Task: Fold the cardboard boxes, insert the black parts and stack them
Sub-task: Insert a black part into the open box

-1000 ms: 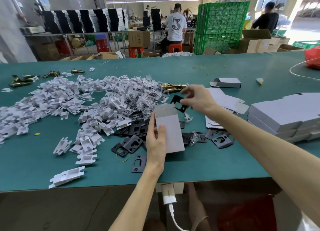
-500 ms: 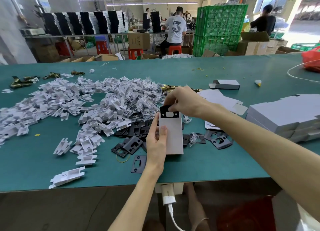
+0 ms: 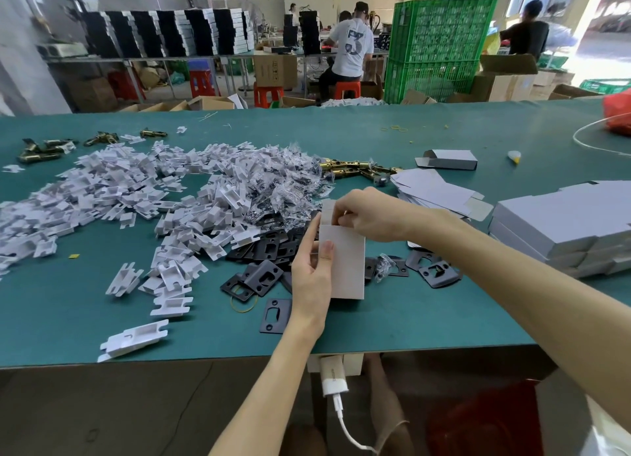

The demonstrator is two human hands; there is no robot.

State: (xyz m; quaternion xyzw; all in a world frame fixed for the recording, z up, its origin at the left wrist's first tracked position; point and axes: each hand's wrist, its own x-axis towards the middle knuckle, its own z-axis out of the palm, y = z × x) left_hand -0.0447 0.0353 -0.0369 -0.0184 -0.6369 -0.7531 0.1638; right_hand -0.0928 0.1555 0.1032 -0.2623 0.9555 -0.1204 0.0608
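Observation:
My left hand (image 3: 312, 278) grips a small grey cardboard box (image 3: 346, 261) by its left side, thumb on the front face, holding it upright above the green table (image 3: 102, 312). At the box's open top end my right hand (image 3: 367, 213) has its fingers curled over the flap. The black part that went in is hidden inside. Loose black metal plates (image 3: 259, 274) lie around and under the box. A stack of folded grey boxes (image 3: 560, 227) stands at the right, with flat box blanks (image 3: 433, 189) behind my right hand.
A big heap of white plastic inserts (image 3: 112, 196) and small bagged screws (image 3: 283, 186) covers the left and middle. Brass latches (image 3: 355, 169) lie behind. One folded box (image 3: 447, 158) lies farther back. People work beyond the table by green crates (image 3: 440, 46).
My right hand brought a black plate to the box's open top, and the plate is no longer in sight. Now the fingers sit on the top flap. The left hand kept holding the box.

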